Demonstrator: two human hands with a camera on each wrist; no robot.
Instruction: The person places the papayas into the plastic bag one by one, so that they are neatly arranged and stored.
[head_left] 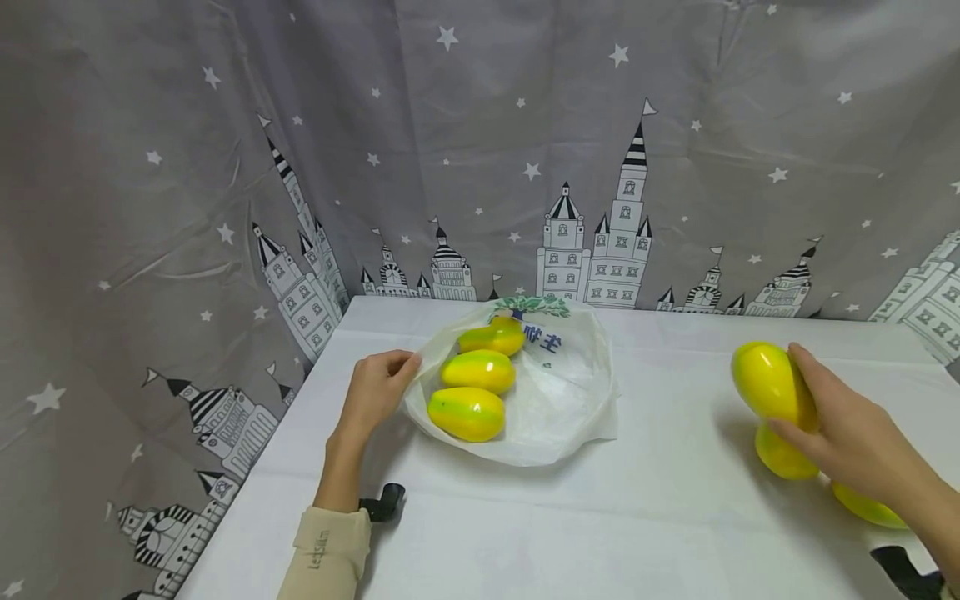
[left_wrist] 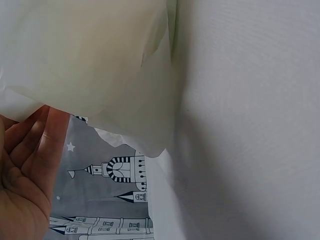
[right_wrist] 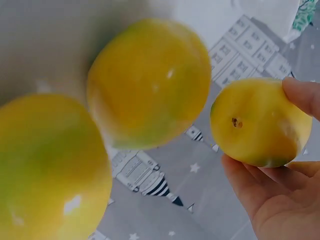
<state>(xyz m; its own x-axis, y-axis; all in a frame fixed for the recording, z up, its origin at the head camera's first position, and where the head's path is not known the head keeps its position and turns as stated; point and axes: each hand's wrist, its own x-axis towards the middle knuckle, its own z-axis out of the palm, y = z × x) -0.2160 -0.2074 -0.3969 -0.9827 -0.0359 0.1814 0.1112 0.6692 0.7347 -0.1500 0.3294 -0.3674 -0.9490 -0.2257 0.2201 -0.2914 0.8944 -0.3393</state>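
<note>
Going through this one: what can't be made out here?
Head view: part of the rightmost yellow fruit, hidden by the right hand and wrist.
Left wrist view: the left hand's fingertips, hidden by the plastic bag.
Right wrist view: the lower-left fruit's full outline, cut off by the edges.

I wear a beige fabric sleeve [head_left: 324,557] with dark lettering [head_left: 318,551] on my left arm, and an angled black device [head_left: 387,502] at each wrist.
</note>
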